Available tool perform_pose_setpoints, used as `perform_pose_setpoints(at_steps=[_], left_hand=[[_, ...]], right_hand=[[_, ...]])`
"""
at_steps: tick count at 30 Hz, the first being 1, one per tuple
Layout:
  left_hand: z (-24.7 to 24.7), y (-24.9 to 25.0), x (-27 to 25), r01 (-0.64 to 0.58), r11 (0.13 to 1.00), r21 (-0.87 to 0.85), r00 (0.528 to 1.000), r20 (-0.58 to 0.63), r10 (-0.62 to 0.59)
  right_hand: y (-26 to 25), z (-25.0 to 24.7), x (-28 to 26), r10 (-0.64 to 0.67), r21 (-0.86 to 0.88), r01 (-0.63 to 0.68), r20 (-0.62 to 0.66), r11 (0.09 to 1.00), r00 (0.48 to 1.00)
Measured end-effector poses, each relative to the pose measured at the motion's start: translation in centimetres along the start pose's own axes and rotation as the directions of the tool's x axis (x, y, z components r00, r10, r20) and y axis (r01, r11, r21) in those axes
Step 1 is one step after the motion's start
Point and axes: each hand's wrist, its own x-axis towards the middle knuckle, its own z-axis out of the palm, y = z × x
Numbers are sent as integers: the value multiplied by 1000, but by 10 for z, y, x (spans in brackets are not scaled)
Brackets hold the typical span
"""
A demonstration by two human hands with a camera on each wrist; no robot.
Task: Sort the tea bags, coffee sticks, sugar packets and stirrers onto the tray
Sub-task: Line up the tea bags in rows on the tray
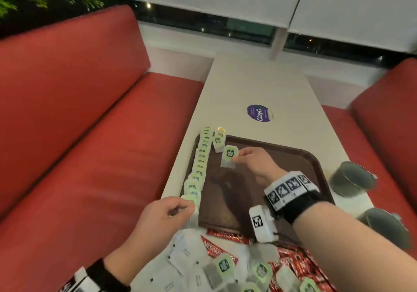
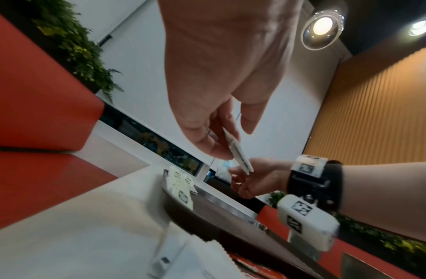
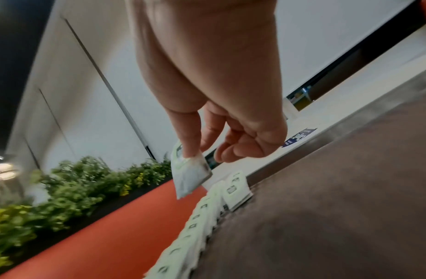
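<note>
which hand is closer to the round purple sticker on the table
Right. The right hand holds a tea bag over the tray's far part, just short of the purple sticker. The left hand grips tea bags at the tray's near left corner, farther away.

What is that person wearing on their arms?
Both arms are bare, no sleeves. The right wrist has a black strap, a band of white blocks with black square patterns, and a white box marked the same. The left wrist wears a similar black strap and white patterned block.

A round purple sticker (image 1: 259, 113) on the bench read "ClayG". A red coffee stick (image 1: 215, 247) in the near pile bore "NESCAFE". The tea bag tags' print was too blurred to read.
</note>
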Motion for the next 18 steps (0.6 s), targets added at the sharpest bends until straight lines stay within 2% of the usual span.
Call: perform_pose_setpoints(at_steps=[4,8,14,18], left_hand=[[-9,-10,5,29,999,-22,998,-48,-30],[-12,-15,7,39,998,-53,997,-64,-43],[-13,-20,8,49,996,-77,997,-53,-53],[-12,-25,9,62,995,-75,997,-34,-65]], right_hand=[[-7,8,68,122,-120,-115,51,986,991],[-7,23,106,182,-216,-173,19,961,983],[-7,36,120,202,-397,-185,1,899,979],[-4,37,123,238,-385,-239,-50,891,970]])
